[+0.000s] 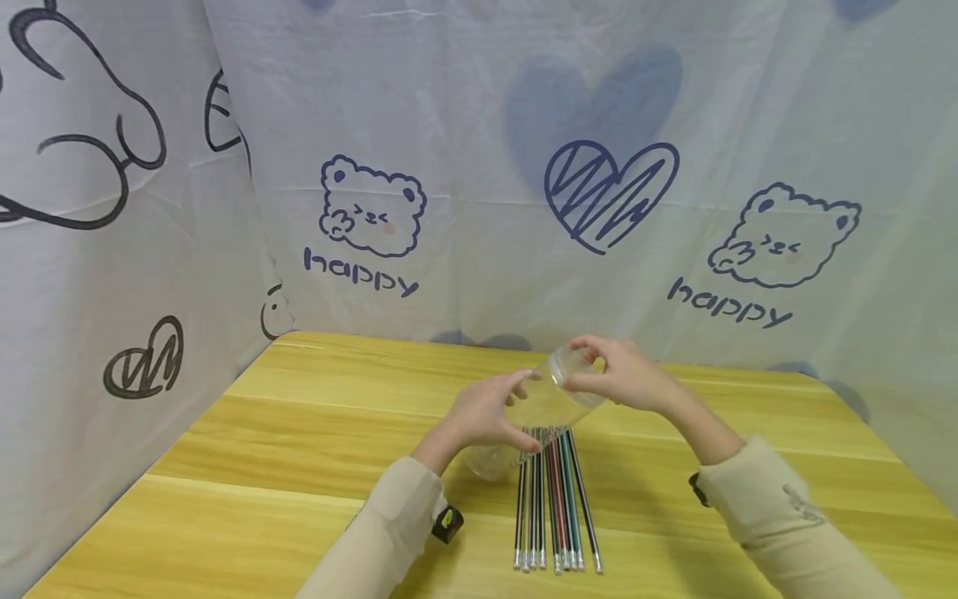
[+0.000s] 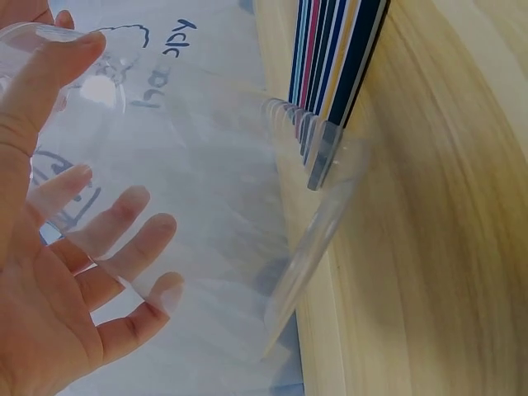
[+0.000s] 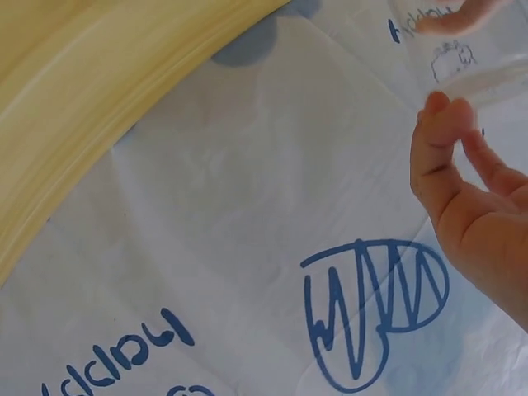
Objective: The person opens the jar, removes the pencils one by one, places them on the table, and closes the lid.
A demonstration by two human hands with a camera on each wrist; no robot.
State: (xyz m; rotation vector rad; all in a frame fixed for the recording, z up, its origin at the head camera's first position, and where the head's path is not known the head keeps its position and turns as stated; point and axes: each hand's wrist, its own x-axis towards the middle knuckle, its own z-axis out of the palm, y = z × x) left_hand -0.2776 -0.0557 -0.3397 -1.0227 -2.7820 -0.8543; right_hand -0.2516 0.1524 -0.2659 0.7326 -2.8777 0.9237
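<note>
A clear plastic jar (image 1: 535, 403) is held tilted above the table, its upper end toward the right. My left hand (image 1: 486, 412) grips the jar's body, thumb on one side and fingers spread along the other, as the left wrist view shows. At the raised end, my right hand (image 1: 624, 374) holds the jar around its ridged neck with curved fingers and thumb; whether a separate lid is there I cannot tell. Several pencils (image 1: 557, 507) lie side by side below, silver ends toward me. Their far ends are partly behind the jar and seen through it.
The wooden-patterned table (image 1: 299, 433) extends on both sides of the pencils. A white cloth (image 1: 479, 208) with blue hearts and bears hangs behind it, and another cloth (image 1: 150, 266) closes off the left. Black devices (image 1: 447, 522) sit at both wrists.
</note>
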